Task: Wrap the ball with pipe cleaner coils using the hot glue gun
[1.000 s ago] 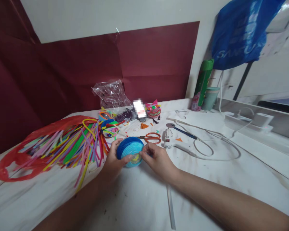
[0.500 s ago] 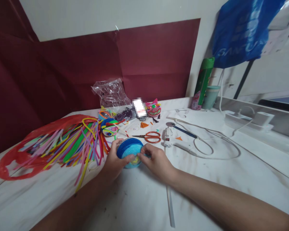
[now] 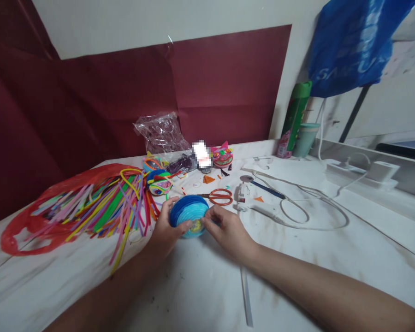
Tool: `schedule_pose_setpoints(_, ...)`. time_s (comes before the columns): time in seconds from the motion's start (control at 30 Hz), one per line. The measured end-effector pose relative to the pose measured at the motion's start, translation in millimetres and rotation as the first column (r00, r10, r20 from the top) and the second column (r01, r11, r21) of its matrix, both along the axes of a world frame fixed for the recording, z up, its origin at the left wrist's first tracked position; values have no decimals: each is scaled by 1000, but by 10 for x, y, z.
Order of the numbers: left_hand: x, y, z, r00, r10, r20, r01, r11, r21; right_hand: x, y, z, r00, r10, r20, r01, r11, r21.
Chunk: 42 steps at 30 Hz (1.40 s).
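Note:
A ball (image 3: 188, 213) wrapped in dark and light blue pipe cleaners is held just above the marble-patterned table. A small yellow patch shows on its near side. My left hand (image 3: 168, 228) grips the ball from the left, thumb across its front. At the ball's right side, my right hand (image 3: 224, 228) has thumb and index finger pinched together by the yellow patch; whatever lies between them is too small to make out. Orange-handled scissors (image 3: 219, 197) lie just behind the ball. A white glue gun (image 3: 242, 198) rests to the right, beyond my right hand.
Many coloured pipe cleaners (image 3: 107, 207) spill from a red plastic bag (image 3: 17, 244) at left. Decorated balls (image 3: 222, 157) and clear plastic wrapping (image 3: 161, 131) are at the back. A white cable (image 3: 318, 226) loops at right, near a power strip (image 3: 359, 173). A pale stick (image 3: 246, 297) lies in front.
The ball has tilted or risen slightly, and my right hand's pinch sits a little farther right. The whole view has shifted slightly.

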State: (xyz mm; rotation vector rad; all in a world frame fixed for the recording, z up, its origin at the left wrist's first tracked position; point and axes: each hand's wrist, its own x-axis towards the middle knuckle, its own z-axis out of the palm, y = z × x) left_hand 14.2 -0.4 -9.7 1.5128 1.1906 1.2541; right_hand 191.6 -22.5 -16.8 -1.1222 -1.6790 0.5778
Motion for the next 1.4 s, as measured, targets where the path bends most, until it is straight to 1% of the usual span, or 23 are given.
schedule_pose_setpoints(0.2,46,-46,66,999,33,-10,-33,999,-12,14,-7,0,1000,-5,20,5,1000,-2)
schedule_pose_setpoints(0.33,58,-57,87,998,38,-50,-42,996,-73,2,-19,-7,1000,1,20,-1,1000,-9)
schedule_pose_setpoints(0.4,57,-58,84,997,58,-59,-63,994,-88,-3,-14,-7,1000,6,-10,-6,1000,-7)
schedule_pose_setpoints(0.53,32,-31,49,997,77,16,-75,992,-106,14,6,-4,998,-1,-69,1,1000,5)
schedule_pose_setpoints(0.63,12,-4,23,995,49,88,-41,995,-90,34,11,-5,998,-1,-60,2,1000,19)
schedule_pose_setpoints(0.7,7,2,22,994,35,103,-27,997,-77,37,8,-8,999,8,-52,-7,999,36)
schedule_pose_setpoints(0.93,12,-31,52,998,17,55,-17,1000,-16,18,-4,-13,999,13,-53,-11,999,52)
schedule_pose_setpoints(1.07,19,-36,55,999,0,53,0,1000,11,17,-10,8,999,2,-33,-1,1000,22)
schedule_pose_setpoints(1.23,47,-62,81,999,11,44,-11,1000,9,12,-10,25,1000,3,-29,-4,1000,-19)
schedule_pose_setpoints(1.4,58,-68,79,997,75,-6,-75,997,-22,5,-15,17,1000,14,4,-14,1000,-16)
